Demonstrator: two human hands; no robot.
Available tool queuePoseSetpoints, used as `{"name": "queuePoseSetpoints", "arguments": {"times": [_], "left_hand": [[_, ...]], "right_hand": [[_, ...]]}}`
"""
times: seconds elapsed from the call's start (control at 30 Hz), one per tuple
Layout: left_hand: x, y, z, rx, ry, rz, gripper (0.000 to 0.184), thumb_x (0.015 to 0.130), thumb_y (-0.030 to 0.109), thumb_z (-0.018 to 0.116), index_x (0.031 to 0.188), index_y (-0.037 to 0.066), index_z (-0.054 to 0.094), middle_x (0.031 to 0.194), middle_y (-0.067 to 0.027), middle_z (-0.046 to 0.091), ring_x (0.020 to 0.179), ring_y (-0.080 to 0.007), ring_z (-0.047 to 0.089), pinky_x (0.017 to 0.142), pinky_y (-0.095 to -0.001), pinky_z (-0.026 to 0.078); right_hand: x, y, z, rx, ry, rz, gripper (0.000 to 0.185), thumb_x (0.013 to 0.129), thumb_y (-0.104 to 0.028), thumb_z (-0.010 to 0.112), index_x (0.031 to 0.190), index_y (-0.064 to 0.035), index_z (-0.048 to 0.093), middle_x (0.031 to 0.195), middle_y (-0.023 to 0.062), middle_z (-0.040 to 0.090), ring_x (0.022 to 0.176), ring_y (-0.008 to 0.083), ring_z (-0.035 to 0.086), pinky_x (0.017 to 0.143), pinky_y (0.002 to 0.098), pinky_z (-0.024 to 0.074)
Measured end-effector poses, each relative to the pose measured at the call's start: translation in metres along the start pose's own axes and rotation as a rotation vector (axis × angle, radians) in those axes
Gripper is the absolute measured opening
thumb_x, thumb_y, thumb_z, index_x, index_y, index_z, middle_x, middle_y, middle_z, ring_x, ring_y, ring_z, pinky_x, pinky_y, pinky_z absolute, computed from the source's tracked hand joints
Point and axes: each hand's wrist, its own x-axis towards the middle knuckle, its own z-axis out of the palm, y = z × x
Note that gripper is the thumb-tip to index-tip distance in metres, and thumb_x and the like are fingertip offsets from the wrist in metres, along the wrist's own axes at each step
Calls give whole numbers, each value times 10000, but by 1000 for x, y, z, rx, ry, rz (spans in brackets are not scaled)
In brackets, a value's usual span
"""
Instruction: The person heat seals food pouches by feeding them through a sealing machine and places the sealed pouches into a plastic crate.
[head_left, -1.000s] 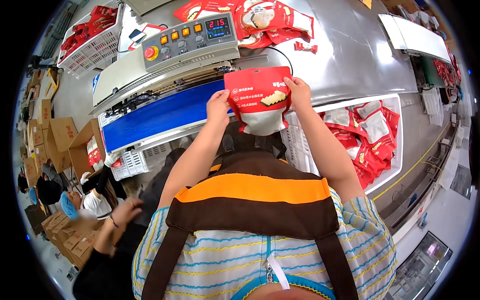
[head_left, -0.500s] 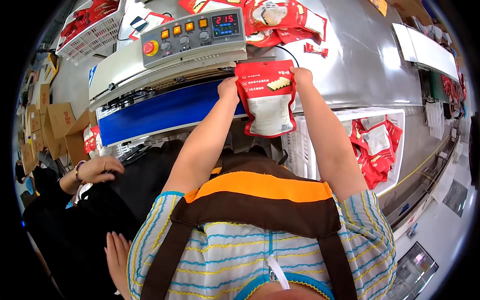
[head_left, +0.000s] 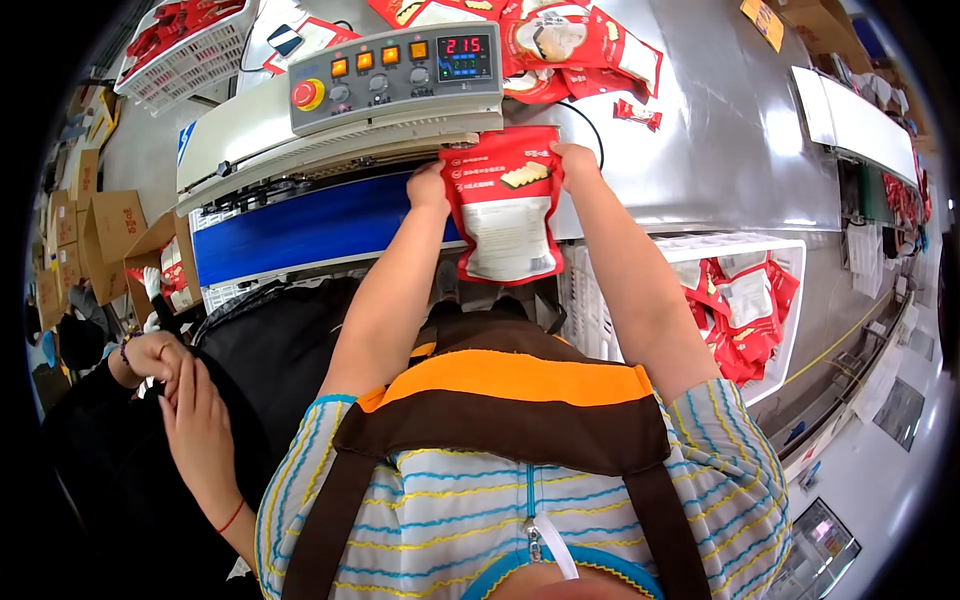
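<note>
This is a packing area in a factory or food-packing workshop. A sealing machine [head_left: 396, 80] with a red stop button [head_left: 307, 94], lit switches and a number display stands at a metal worktable [head_left: 740, 140]. Red printed pouches [head_left: 560, 40] lie on the table, and more fill a white plastic crate [head_left: 797, 300] beside it. Brown cardboard boxes [head_left: 115, 235] stand stacked on the left, and a yellow line [head_left: 838, 328] marks the floor on the right.

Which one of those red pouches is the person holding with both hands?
The pouch between the left hand and right hand, by the blue belt. Others lie piled on the steel table and in the white basket near the right arm.
</note>
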Motion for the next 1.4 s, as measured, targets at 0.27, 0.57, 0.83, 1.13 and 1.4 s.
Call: {"name": "queuePoseSetpoints", "arguments": {"times": [0.27, 0.57, 0.83, 1.13, 1.4], "left_hand": [[9, 51, -48, 4, 62, 77, 75, 742, 62, 590, 806, 24, 588, 839, -80, 592, 780, -182, 536, 720, -317, 428], [25, 90, -122, 161, 319, 245, 295, 760, 117, 538, 1005, -28, 459, 975, -133, 533, 850, -218, 520, 748, -332, 423], [-89, 111, -99, 710, 205, 736, 292, 782, 103, 545, 1031, -28, 468, 984, -129, 531, 898, -206, 514, 796, -290, 399], [-166, 51, -10, 825, -434, 555, 138, 828, 49, 459, 954, -3, 478, 829, -60, 526, 777, -133, 501, 737, -232, 393], [-227, 22, 13, 952, -508, 318, 87, 825, 34, 473, 906, 11, 494, 757, -42, 526, 676, -109, 509, 642, -213, 412]], "right_hand": [[-24, 26, 65, -66, -123, -1, 86, 781, -57, 556, 825, 17, 567, 761, 99, 599, 642, 204, 587, 554, 336, 489], [-67, 10, 38, -144, -115, -50, 227, 849, -192, 451, 889, 21, 519, 714, 129, 589, 574, 227, 591, 504, 307, 479], [-134, -9, -156, 7, 171, -357, 282, 813, -249, 518, 684, 0, 542, 559, 75, 542, 409, 132, 491, 395, 246, 377], [-170, 68, -405, 396, 850, -210, 183, 822, -208, 503, 789, -30, 527, 601, 70, 549, 424, 136, 497, 369, 230, 361], [-90, 83, -496, 557, 921, 70, 355, 730, -351, 652, 904, -59, 548, 808, 81, 567, 753, 217, 546, 639, 368, 416]]}}
